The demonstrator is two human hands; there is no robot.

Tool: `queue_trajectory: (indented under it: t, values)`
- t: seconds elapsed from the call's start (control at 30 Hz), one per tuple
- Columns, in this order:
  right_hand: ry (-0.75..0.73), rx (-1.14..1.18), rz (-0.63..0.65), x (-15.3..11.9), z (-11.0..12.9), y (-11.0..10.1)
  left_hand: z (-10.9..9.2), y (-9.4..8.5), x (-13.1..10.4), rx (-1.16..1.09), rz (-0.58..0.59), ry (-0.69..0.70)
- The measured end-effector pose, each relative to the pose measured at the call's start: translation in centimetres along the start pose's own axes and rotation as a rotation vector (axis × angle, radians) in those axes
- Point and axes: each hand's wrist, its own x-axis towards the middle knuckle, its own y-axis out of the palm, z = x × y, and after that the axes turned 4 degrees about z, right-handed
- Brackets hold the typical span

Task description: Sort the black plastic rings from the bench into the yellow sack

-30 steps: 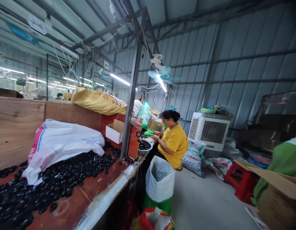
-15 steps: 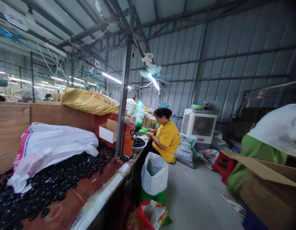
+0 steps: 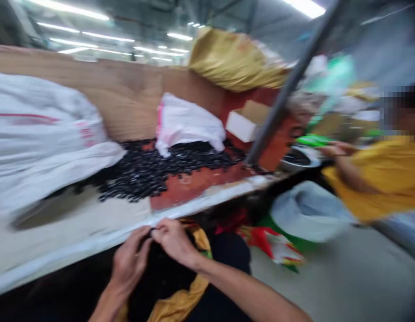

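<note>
Low in front of me, at the edge of the work table [image 3: 180, 190], my left hand [image 3: 131, 257] and my right hand [image 3: 174, 241] meet at the fingertips. Both are closed in a pinch around a small black piece [image 3: 153, 230], mostly covered by the fingers and blurred. Below them lies an open yellow sack [image 3: 179, 306] with a dark inside. Beyond the hands, a heap of shiny small black pieces [image 3: 140, 174] spreads over the table.
White sacks [image 3: 49, 134] lie on the table against a brown board. A slanting metal post [image 3: 288, 98] rises at its edge. To the right a person in yellow [image 3: 378, 179] works by a metal bowl [image 3: 299, 158]. A white-lined sack [image 3: 308, 214] stands on the floor.
My view has swung left and down. Both of my hands and the yellow sack have come into sight, while the cooler and cardboard box on the right have left it.
</note>
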Motion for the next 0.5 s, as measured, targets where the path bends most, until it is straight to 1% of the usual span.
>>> queue_trajectory:
  t: [0.03,0.07,0.1,0.13,0.17,0.2,0.23,0.27,0.33,0.37,0.4,0.43,0.5]
  values:
    - [0.032,0.021,0.005,0.8,-1.0,0.9,1.9,-2.7,-0.4,-0.037,0.108,0.193]
    - [0.046,0.007,0.021,1.4,-1.7,1.4,3.0,-5.0,-0.6,-0.070,0.238,0.392]
    - [0.008,-0.038,0.066,1.9,-2.2,1.3,3.5,-6.8,-0.6,-0.083,0.356,0.544]
    - [-0.055,-0.087,0.104,2.4,-2.5,0.9,3.5,-8.0,-0.2,-0.076,0.450,0.631]
    - [-0.115,-0.135,0.076,3.0,-2.6,0.1,3.1,-8.9,0.5,-0.045,0.498,0.639]
    - [-0.171,-0.187,0.022,3.6,-2.5,-0.8,2.6,-9.2,1.4,-0.021,0.509,0.592]
    - [-0.223,-0.244,-0.068,4.5,-2.5,-1.7,2.1,-9.3,2.6,-0.008,0.480,0.518]
    - [-0.255,-0.291,-0.137,5.6,-2.5,-2.5,1.7,-9.0,3.8,0.005,0.398,0.430]
    - [-0.266,-0.374,-0.217,8.2,-2.7,-3.2,1.5,-8.0,6.4,0.035,0.203,0.305]
    - [-0.259,-0.424,-0.228,9.5,-3.0,-3.2,1.6,-7.4,7.6,0.061,0.119,0.270]
    - [-0.251,-0.475,-0.219,10.6,-3.2,-3.0,1.9,-6.9,8.6,0.098,0.066,0.254]
    - [-0.240,-0.523,-0.199,11.5,-3.5,-2.7,2.3,-6.4,9.5,0.132,0.049,0.253]
    - [-0.221,-0.595,-0.142,12.4,-3.8,-1.9,3.0,-5.8,10.5,0.173,0.072,0.273]
